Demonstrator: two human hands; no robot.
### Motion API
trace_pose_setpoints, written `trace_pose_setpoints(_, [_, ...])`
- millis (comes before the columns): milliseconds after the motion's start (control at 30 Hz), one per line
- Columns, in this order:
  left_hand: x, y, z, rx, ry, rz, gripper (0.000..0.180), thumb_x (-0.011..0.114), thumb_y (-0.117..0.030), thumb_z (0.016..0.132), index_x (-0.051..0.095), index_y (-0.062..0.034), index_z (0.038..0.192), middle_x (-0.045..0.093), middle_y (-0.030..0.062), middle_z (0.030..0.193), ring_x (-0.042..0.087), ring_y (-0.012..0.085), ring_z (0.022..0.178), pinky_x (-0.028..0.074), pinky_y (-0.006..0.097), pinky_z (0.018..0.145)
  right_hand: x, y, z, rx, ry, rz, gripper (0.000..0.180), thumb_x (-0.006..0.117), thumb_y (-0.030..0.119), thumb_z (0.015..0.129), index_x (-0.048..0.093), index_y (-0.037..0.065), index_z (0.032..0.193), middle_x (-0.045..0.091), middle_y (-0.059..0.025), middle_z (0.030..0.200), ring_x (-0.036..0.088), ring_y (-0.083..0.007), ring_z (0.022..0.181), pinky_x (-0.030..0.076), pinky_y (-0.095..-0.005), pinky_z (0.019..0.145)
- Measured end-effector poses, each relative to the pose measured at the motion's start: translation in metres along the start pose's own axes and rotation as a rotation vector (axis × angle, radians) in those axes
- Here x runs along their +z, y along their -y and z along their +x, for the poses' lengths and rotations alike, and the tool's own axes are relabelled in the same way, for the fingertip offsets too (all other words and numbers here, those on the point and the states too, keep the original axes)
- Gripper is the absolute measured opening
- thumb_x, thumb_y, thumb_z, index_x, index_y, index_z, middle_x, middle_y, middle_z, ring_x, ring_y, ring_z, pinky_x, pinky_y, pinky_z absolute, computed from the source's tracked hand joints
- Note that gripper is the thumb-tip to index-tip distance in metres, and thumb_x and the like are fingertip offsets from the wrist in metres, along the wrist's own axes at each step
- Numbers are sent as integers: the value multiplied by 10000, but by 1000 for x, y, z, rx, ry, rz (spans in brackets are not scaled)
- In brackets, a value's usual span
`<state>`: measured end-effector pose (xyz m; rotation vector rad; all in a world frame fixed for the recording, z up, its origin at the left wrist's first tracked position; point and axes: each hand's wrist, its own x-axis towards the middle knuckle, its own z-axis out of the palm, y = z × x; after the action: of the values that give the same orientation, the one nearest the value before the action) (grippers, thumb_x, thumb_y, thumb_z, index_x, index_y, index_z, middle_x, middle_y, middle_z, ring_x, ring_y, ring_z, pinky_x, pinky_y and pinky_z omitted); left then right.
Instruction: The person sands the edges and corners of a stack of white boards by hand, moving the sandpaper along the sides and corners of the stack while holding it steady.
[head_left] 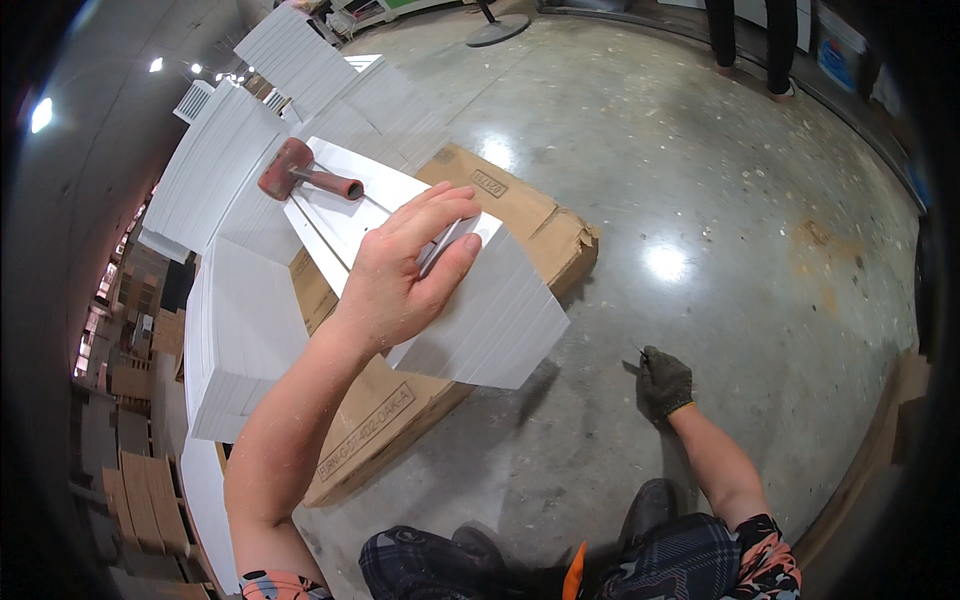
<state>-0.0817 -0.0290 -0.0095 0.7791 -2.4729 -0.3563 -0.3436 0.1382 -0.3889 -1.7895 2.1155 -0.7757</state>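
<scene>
My bare left hand (410, 265) is at the near right corner of a stack of white boards (500, 315). Its fingers and thumb close around the edge of a white board (345, 170) on top, which has dark grooves along it. On that top board lies a mallet (290, 168) with a worn reddish head and a short handle. My right hand (665, 383), in a dark grey-green glove, is low over the floor at the right. Its fingers are pressed together, with a small, thin dark thing at their tips, too small to name.
Beneath the stack lies a flat brown cardboard box (370, 430). More white board stacks (245, 330) stand to the left and behind. Glossy concrete floor (620, 150) spreads right. A person's legs (750, 45) and a round stand base (497, 30) are at the back.
</scene>
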Motion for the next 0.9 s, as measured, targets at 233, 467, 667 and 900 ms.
trace_pose_setpoints(233, [-6, 2, 8, 51, 61, 88, 274, 664, -124, 895, 644, -8, 1143, 648, 193, 1210, 580, 340, 1214, 468, 395, 999, -11, 4, 1, 64, 102, 22, 334, 537, 194, 840, 582, 26, 1125, 657, -207, 874, 634, -405, 835, 493, -519, 736])
trace_pose_setpoints(467, [-17, 19, 44, 55, 112, 180, 287, 520, -183, 979, 632, 17, 1153, 653, 209, 1177, 642, 329, 1065, 496, 368, 915, -5, 0, 5, -7, -8, 43, 350, 555, 192, 845, 584, 22, 1149, 657, -196, 839, 640, -396, 790, 503, -510, 705])
trace_pose_setpoints(667, [-5, 31, 50, 8, 337, 225, 398, 318, -191, 1006, 620, 55, 1086, 637, 175, 1161, 546, 317, 1181, 290, 460, 1131, 9, -16, 1, -89, -106, 29, 342, 597, 155, 813, 586, -4, 1115, 639, -187, 786, 627, -378, 717, 495, -497, 617])
trace_pose_setpoints(900, [-10, 39, 45, -3, 412, 346, 515, 300, -368, 963, 605, 45, 997, 633, 198, 1006, 557, 409, 1066, 276, 579, 1083, 1, -9, 11, -40, 54, -18, 316, 603, 167, 800, 592, 23, 1081, 617, -153, 739, 610, -352, 652, 478, -488, 563])
